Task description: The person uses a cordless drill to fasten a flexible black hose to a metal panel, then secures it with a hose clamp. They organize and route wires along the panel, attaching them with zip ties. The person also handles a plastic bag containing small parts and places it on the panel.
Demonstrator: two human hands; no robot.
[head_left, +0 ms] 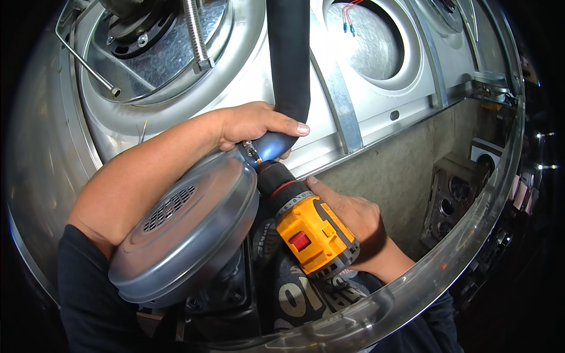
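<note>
My left hand (pixel 254 125) is wrapped around the bend of a thick black hose (pixel 289 59), its thumb lying across the hose. Just below those fingers, a metal hose clamp (pixel 253 152) sits at the hose's lower end. My right hand (pixel 355 220) grips a yellow and black cordless drill (pixel 318 232) from its right side. The drill's front end points up and left at the clamp, and I cannot tell whether its bit is seated on the screw. Beneath my left forearm is a round metal blower housing (pixel 194 229) with a perforated patch, next to the hose end.
A curved metal rim (pixel 406 300) encloses the work area. Behind the hose, a pale metal panel (pixel 376 112) has round openings, one with red wires (pixel 348 20). A braided metal line (pixel 196 32) and a thin bent tube (pixel 88 66) hang at upper left. Dark boxy equipment (pixel 450 197) stands at right.
</note>
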